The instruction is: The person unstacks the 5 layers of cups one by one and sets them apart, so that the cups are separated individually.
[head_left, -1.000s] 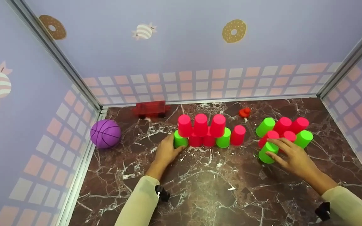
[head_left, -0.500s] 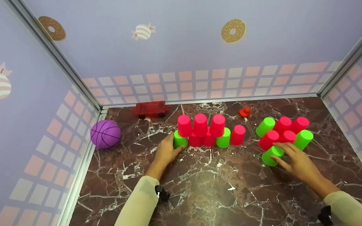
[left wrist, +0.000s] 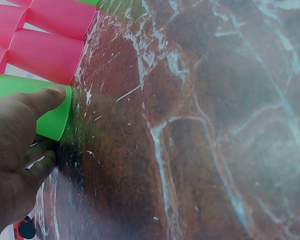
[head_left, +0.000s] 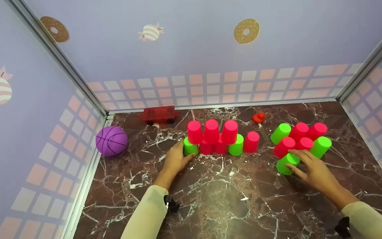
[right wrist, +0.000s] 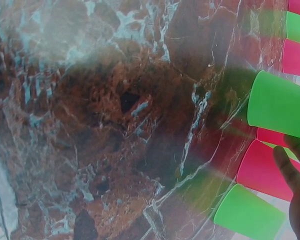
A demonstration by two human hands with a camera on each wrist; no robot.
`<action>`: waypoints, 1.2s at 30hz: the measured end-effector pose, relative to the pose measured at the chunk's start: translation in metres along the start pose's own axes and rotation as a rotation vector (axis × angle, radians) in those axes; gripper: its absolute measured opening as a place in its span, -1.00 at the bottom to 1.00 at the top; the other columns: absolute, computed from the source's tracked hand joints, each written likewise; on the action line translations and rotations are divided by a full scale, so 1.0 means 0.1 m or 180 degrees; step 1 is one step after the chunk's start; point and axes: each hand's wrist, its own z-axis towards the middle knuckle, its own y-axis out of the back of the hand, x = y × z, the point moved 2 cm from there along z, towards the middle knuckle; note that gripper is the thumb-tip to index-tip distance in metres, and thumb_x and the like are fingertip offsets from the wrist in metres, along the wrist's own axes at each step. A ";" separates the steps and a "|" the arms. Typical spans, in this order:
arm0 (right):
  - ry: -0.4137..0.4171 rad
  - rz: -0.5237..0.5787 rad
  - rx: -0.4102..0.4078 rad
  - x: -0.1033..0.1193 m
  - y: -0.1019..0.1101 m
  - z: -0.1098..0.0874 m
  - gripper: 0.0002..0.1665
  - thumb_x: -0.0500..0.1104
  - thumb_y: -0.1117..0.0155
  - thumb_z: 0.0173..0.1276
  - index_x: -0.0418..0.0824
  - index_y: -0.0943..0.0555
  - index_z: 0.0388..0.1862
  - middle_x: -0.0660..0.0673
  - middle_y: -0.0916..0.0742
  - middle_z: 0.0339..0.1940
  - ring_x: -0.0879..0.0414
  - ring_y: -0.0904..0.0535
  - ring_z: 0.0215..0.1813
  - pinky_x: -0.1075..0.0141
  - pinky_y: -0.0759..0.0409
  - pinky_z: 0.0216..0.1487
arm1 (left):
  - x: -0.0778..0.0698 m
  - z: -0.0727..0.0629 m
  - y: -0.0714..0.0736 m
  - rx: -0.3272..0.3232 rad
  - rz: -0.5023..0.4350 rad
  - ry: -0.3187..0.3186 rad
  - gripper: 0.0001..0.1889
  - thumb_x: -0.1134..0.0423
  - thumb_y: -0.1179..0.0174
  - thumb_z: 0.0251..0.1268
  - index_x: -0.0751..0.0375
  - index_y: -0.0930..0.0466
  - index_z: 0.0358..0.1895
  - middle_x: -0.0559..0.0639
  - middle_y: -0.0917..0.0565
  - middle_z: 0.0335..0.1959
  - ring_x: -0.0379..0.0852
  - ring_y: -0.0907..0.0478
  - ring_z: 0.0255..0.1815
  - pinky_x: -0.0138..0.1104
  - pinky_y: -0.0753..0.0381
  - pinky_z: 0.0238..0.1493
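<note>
A row of upside-down plastic cups stands mid-table, a green cup [head_left: 236,145] at its right end and red cups between. Three red cups, one the middle red cup [head_left: 211,131], sit on top. My left hand [head_left: 175,159] grips the green cup [left wrist: 50,117] at the row's left end, thumb on its near side in the left wrist view. My right hand [head_left: 315,171] holds the front green cup [head_left: 287,165] of the right-hand cluster, thumb at its near side and fingers behind. That green cup [right wrist: 280,105] stands upside down on the table, fingertips close under its edge in the right wrist view.
A single red cup [head_left: 251,142] stands just right of the row. Behind the front green cup are several red and green cups, such as a green cup [head_left: 322,146]. A purple ball [head_left: 111,141], a red toy vehicle [head_left: 159,115] and a small red-orange toy [head_left: 259,118] lie farther out.
My right hand has shifted slightly right and nearer with the front green cup, then stayed still. The left hand and the stacked row look unchanged.
</note>
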 end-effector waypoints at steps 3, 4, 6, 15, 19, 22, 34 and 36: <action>-0.0046 -0.0010 0.0025 0.00 0.01 0.01 -0.14 -0.36 -0.81 -0.01 -0.31 -0.69 0.35 -0.24 -0.81 0.10 0.03 -0.71 -0.15 0.37 -0.62 -0.09 | 0.00 0.00 0.00 0.0012 -0.0013 0.0004 -0.25 -0.06 -0.59 0.30 0.09 -0.55 0.50 0.11 -0.79 0.26 0.16 -0.79 0.22 0.09 -0.76 0.26; -0.0078 0.0001 0.0031 0.00 0.02 0.01 -0.13 -0.35 -0.81 0.00 -0.30 -0.69 0.36 -0.24 -0.81 0.11 0.01 -0.72 -0.13 0.38 -0.62 -0.06 | 0.00 0.00 0.00 0.0010 -0.0016 0.0000 -0.25 -0.06 -0.59 0.30 0.10 -0.55 0.50 0.11 -0.79 0.25 0.16 -0.79 0.22 0.09 -0.75 0.27; -0.0146 0.0023 0.0041 0.01 0.03 0.01 -0.12 -0.34 -0.82 0.00 -0.28 -0.69 0.37 -0.23 -0.82 0.14 -0.05 -0.76 -0.07 0.46 -0.59 0.03 | -0.01 0.00 0.00 -0.0001 -0.0020 -0.0017 -0.25 -0.06 -0.59 0.30 0.10 -0.56 0.48 0.11 -0.79 0.24 0.15 -0.79 0.21 0.09 -0.76 0.26; -0.0171 0.0109 -0.0022 0.05 0.14 0.12 -0.07 -0.35 -0.84 -0.04 -0.31 -0.68 0.38 -0.27 -0.82 0.15 -0.20 -0.80 0.06 0.80 -0.29 0.31 | 0.00 0.01 0.00 -0.0018 -0.0014 -0.0023 -0.26 -0.08 -0.59 0.30 0.09 -0.57 0.47 0.10 -0.80 0.22 0.15 -0.80 0.21 0.08 -0.76 0.25; -0.0155 0.0083 -0.0013 0.08 0.19 0.19 -0.07 -0.33 -0.85 -0.04 -0.32 -0.67 0.38 -0.26 -0.82 0.08 -0.14 -0.80 0.01 0.77 -0.40 0.19 | 0.00 0.00 -0.01 -0.0046 -0.0010 -0.0035 -0.28 -0.08 -0.60 0.29 0.09 -0.58 0.44 0.09 -0.81 0.19 0.15 -0.81 0.18 0.08 -0.77 0.23; -0.0125 0.0069 -0.0003 0.11 0.23 0.27 -0.09 -0.32 -0.84 -0.01 -0.31 -0.67 0.38 -0.25 -0.81 0.04 -0.11 -0.79 -0.02 0.73 -0.47 0.04 | 0.00 0.00 -0.01 -0.0066 -0.0008 -0.0046 -0.28 -0.08 -0.60 0.28 0.09 -0.58 0.44 0.09 -0.81 0.18 0.16 -0.81 0.17 0.09 -0.77 0.21; -0.0106 0.0175 -0.0012 0.24 0.32 0.68 -0.15 -0.28 -0.77 0.14 -0.26 -0.67 0.45 -0.28 -0.80 0.26 -0.22 -0.82 0.06 0.76 -0.34 0.24 | 0.00 -0.01 -0.02 -0.0041 -0.0030 -0.0028 -0.24 -0.09 -0.59 0.27 0.10 -0.57 0.48 0.12 -0.80 0.23 0.19 -0.80 0.20 0.12 -0.76 0.24; -0.0088 0.0221 -0.0005 0.26 0.30 0.76 -0.16 -0.27 -0.77 0.16 -0.27 -0.66 0.45 -0.30 -0.80 0.24 -0.21 -0.82 0.05 0.78 -0.33 0.23 | 0.00 0.00 -0.02 -0.0033 -0.0040 -0.0020 -0.24 -0.09 -0.59 0.27 0.09 -0.57 0.48 0.12 -0.80 0.23 0.18 -0.80 0.20 0.12 -0.76 0.23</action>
